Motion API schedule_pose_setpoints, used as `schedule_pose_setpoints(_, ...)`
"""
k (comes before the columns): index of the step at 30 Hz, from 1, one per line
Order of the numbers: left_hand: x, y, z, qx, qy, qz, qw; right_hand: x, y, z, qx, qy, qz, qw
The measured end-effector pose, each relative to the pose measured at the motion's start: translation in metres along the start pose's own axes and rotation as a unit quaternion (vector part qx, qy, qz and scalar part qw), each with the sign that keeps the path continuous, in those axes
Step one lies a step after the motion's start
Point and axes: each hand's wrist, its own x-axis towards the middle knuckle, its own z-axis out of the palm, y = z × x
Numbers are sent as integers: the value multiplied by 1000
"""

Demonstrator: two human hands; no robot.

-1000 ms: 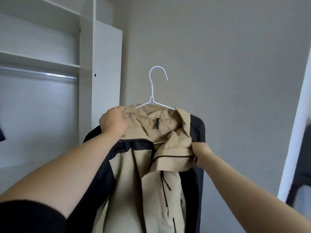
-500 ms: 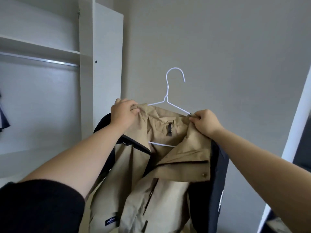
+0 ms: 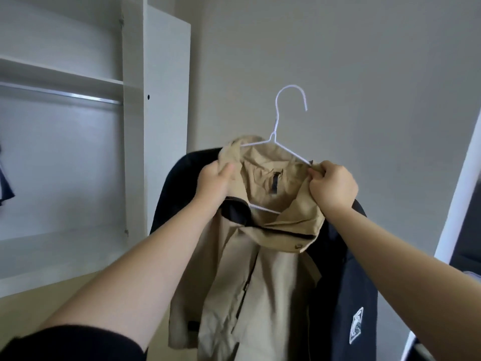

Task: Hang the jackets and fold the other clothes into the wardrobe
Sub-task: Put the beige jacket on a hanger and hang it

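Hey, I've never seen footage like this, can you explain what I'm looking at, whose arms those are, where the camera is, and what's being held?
There is no machine here. The picture comes from a wide-angle camera worn on a person's head, looking forward and down, so the two bare arms reaching in from the bottom are the wearer's own. The left hand and right hand each grip the collar of a tan and dark navy jacket, held up in the air on a white wire hanger. The hanger's hook is free, not on anything yet. To the left is an open white wardrobe with a metal rail under a shelf, where the jacket would presumably hang.
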Motion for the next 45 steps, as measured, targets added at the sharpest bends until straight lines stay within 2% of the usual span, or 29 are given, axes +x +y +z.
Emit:
schedule_pose_setpoints(2,-15,-26,2,22,-28,-113,993,0,1,-3,6,-14,16,1000)
schedule_pose_setpoints(3,-22,-40,3,59,-82,-185,978,-3,2,-2,4,-31,17,999)
schedule_pose_setpoints(4,-25,-48,1,112,-130,-213,962,-8,3,0,4,-47,13,999)
schedule_pose_setpoints(5,-23,-52,-2,189,-135,-180,956,-13,4,3,6,-60,8,998)
schedule_pose_setpoints(6,-17,-51,-8,285,-90,-106,948,-17,6,6,11,-72,1,997)
schedule_pose_setpoints(7,-12,-47,-14,350,-7,-10,937,-20,8,8,15,-83,-6,996)
schedule_pose_setpoints(8,-9,-38,-21,380,58,86,919,-21,9,9,16,-93,-13,995)
schedule_pose_setpoints(9,-6,-31,-25,391,89,161,902,-22,9,9,14,-100,-18,995)
schedule_pose_setpoints(10,-2,-24,-27,399,80,198,892,-22,10,9,12,-103,-23,994)
schedule_pose_setpoints(13,4,-10,-26,387,-34,188,902,-25,10,8,10,-102,-38,994)
schedule_pose_setpoints(17,10,3,-21,298,-87,111,944,-26,14,1,1,-99,-49,994)
schedule_pose_setpoints(18,10,7,-18,246,-97,70,962,-26,15,0,2,-97,-50,994)
schedule_pose_setpoints(20,13,14,-14,71,-110,-71,989,-26,16,-3,8,-91,-56,994)
schedule_pose_setpoints(22,18,16,-14,-22,-128,-212,969,-25,16,-5,16,-85,-64,994)
schedule_pose_setpoints(23,19,15,-15,-8,-151,-250,956,-24,16,-6,18,-83,-67,994)
schedule_pose_setpoints(24,20,13,-15,50,-175,-269,946,-24,15,-6,19,-82,-68,994)
schedule_pose_setpoints(26,20,11,-14,227,-202,-254,918,-26,15,-6,19,-81,-67,994)
schedule_pose_setpoints(30,21,17,-9,503,-144,-73,849,-31,19,-3,5,-82,-68,994)
schedule_pose_setpoints(32,20,19,-7,535,-109,-18,837,-30,23,-4,-6,-73,-66,995)
schedule_pose_setpoints(35,17,19,-5,439,-107,-40,891,-27,28,-10,-11,-62,-59,996)
schedule_pose_setpoints(37,17,19,-6,289,-118,-117,943,-26,31,-13,-9,-64,-52,997)
schedule_pose_setpoints(38,16,20,-8,192,-134,-178,956,-27,32,-13,-8,-66,-52,996)
schedule_pose_setpoints(39,15,21,-11,99,-158,-242,952,-27,33,-14,-8,-71,-54,996)
schedule_pose_setpoints(41,15,20,-15,-19,-200,-327,923,-28,35,-15,-12,-83,-56,995)
schedule_pose_setpoints(43,13,17,-15,-80,-214,-369,901,-29,37,-16,-14,-89,-53,995)
schedule_pose_setpoints(45,12,13,-10,-118,-192,-388,894,-28,38,-19,-10,-84,-54,995)
